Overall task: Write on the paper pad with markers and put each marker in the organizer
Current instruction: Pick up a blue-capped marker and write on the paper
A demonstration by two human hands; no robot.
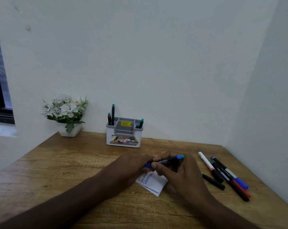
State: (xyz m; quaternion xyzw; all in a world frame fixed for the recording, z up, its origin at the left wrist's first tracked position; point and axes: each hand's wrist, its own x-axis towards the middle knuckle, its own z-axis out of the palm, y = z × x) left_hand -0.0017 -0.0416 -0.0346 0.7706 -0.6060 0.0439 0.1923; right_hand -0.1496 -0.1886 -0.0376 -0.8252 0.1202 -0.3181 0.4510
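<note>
Both hands on one black marker, above paper pad

Right hand: fingers curled round marker barrel, barrel lying near level, teal-and-blue end pointing right. Left hand: fingertips closed narrow on blue cap at marker's left end; cap fully seated or not, cannot tell. Paper pad flat on wooden table, directly under both hands, partly hidden, coloured lines of writing visible on upper-left part. Organizer upright at back of table against wall, well apart from hands; two markers standing in left compartment, two more in right compartment. Loose markers lying in a group on table, right of right hand. White flower pot left of organizer
</note>
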